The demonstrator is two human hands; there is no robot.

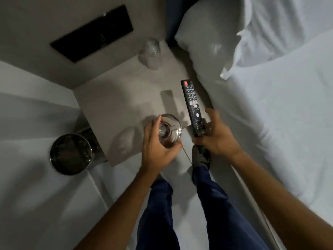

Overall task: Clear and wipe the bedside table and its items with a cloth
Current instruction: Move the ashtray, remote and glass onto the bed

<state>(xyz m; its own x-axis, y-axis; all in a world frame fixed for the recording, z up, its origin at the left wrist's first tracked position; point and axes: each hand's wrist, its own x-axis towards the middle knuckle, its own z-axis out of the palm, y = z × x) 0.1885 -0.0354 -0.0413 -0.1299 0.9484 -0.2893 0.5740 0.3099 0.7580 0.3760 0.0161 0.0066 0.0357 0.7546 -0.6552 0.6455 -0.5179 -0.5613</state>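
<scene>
The grey bedside table [115, 98] stands in the corner between the wall and the bed. My left hand [158, 148] grips a clear drinking glass [169, 130] from the side, above the table's front edge. My right hand [214, 136] holds the lower end of a long black remote control [191, 105], which points away from me over the table's right side. A clear plastic water bottle [150, 54] stands at the table's back corner. I see no cloth.
A shiny metal waste bin [71, 153] stands on the floor left of the table. A black panel [93, 33] is set in the wall behind. The white bed [279, 114] and pillow [207, 33] fill the right side. My legs stand by the table front.
</scene>
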